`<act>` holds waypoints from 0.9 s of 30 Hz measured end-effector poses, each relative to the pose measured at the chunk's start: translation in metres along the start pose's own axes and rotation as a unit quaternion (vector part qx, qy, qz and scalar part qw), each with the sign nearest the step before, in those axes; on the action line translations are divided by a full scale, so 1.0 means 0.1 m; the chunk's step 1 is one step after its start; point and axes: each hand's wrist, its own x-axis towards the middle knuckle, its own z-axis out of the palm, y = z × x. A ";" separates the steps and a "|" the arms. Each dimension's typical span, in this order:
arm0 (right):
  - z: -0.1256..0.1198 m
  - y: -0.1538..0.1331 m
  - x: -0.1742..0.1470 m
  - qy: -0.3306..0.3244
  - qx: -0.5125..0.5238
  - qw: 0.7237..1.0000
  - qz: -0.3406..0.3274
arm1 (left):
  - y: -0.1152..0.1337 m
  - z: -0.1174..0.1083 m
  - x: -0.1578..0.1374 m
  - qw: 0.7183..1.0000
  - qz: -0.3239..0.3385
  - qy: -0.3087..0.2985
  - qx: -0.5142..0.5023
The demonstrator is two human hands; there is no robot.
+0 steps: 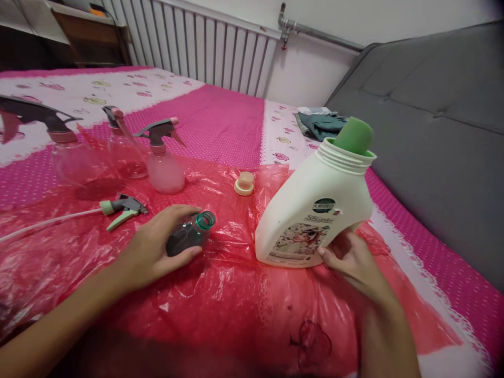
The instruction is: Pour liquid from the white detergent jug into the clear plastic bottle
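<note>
My left hand [157, 247] is wrapped round a small dark green clear bottle [188, 233] with an uncapped neck, tilted to the right. My right hand [354, 260] grips the lower handle side of a large cream detergent jug [311, 210]. The jug leans to the right, its cap off, and a green spout [354, 135] rises from its threaded mouth. A cream cap [244, 182] lies between the two containers. Left of my left hand lies a grey and green trigger spray head [125, 207] with a long pale tube [51, 224].
Three spray bottles with pink and grey triggers stand at the left, the nearest [166, 170] holding cloudy liquid. Red plastic sheeting [228, 310] covers the pink patterned bedspread [228, 115]. Folded clothes [321, 123] lie behind the jug, beside a grey padded headboard [429, 105].
</note>
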 end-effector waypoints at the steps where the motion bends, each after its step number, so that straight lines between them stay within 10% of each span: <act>1: 0.00 0.00 0.00 -0.002 0.007 1.000 -0.002 | 0.00 0.00 0.00 1.000 0.000 0.002 0.000; 27: -0.03 0.07 -0.02 0.002 -0.012 0.999 -0.034 | 0.00 0.00 -0.01 1.000 -0.011 0.006 -0.003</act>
